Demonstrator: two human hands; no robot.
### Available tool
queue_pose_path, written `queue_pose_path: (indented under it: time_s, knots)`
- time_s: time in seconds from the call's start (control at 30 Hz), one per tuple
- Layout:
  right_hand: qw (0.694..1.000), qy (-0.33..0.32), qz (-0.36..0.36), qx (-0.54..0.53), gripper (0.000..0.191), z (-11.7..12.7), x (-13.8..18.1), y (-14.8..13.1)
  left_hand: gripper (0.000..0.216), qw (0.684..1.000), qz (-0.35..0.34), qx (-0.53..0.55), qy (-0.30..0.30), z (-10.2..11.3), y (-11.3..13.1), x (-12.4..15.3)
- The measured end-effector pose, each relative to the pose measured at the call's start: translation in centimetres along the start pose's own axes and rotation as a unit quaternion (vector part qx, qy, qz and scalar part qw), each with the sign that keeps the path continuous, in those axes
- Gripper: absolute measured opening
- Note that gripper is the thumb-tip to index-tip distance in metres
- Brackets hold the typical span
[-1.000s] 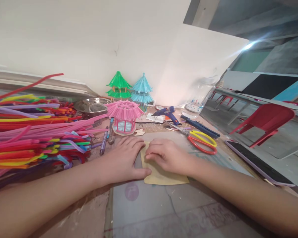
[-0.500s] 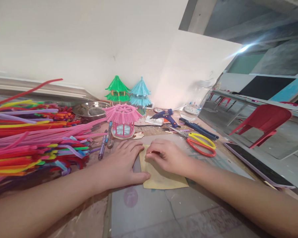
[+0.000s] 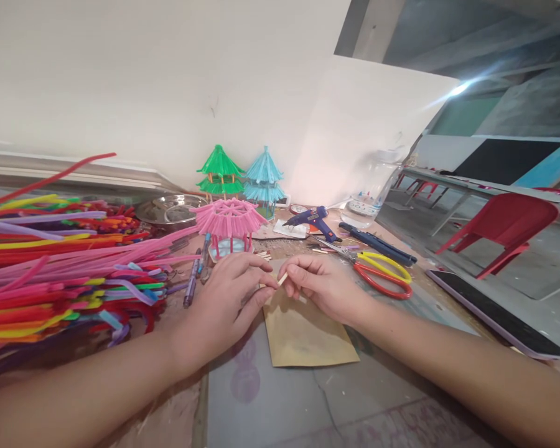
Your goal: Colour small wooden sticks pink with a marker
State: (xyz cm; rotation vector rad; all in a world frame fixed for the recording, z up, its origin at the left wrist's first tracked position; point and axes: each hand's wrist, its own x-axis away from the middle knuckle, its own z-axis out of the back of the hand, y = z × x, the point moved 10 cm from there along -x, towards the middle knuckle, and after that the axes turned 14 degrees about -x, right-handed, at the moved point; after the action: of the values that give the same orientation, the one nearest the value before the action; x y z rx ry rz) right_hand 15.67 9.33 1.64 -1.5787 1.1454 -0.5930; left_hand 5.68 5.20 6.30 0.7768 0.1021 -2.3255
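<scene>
A short pale wooden stick (image 3: 283, 279) is pinched in the fingertips of my right hand (image 3: 324, 287). My left hand (image 3: 231, 302) meets it from the other side, thumb and forefinger closing on the stick's left part; a pale bit shows between them. Both hands are raised just above the upper part of a tan sheet that looks like sandpaper (image 3: 310, 339). Behind my left hand stands a pink fuzzy-roofed pavilion model (image 3: 231, 218), its base partly hidden. Several more short sticks (image 3: 264, 256) lie beside that model.
Bundles of coloured pipe cleaners (image 3: 65, 261) fill the left side. Green (image 3: 219, 168) and blue (image 3: 264, 174) models stand by the wall. Scissors (image 3: 385, 274), a glue gun (image 3: 315, 219), dark-handled pliers (image 3: 378, 244) and a phone (image 3: 494, 311) lie to the right; a metal bowl (image 3: 172, 208) sits behind.
My left hand has lifted off the tan sheet and its fingers have come together at the stick. My right hand has risen slightly, bringing the stick into view.
</scene>
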Motion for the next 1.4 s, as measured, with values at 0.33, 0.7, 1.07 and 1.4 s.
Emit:
queue_pose_path:
  time_s: [0.33, 0.7, 1.07, 1.4]
  knots:
    - [1.0, -0.02, 0.0, -0.001, 0.031, -1.2, 0.4, -0.2, 0.015, 0.997, -0.021, 0.012, 0.079, 1.4, 0.3, 0.3]
    - [0.999, -0.012, 0.015, 0.029, 0.029, -0.8, 0.2, -0.8, 0.022, 1.0, 0.006, 0.012, -0.024, -0.9, 0.2, 0.3]
    - [0.983, 0.025, 0.047, 0.177, 0.012, 0.5, -0.2, -1.0, 0.058, 0.988, 0.029, -0.049, -0.142, -4.0, -1.1, 0.8]
    - [0.809, -0.098, 0.182, 0.55, 0.011, -4.3, 0.3, -1.6, 0.045, 0.988, 0.039, -0.053, -0.137, -4.2, -1.0, 0.5]
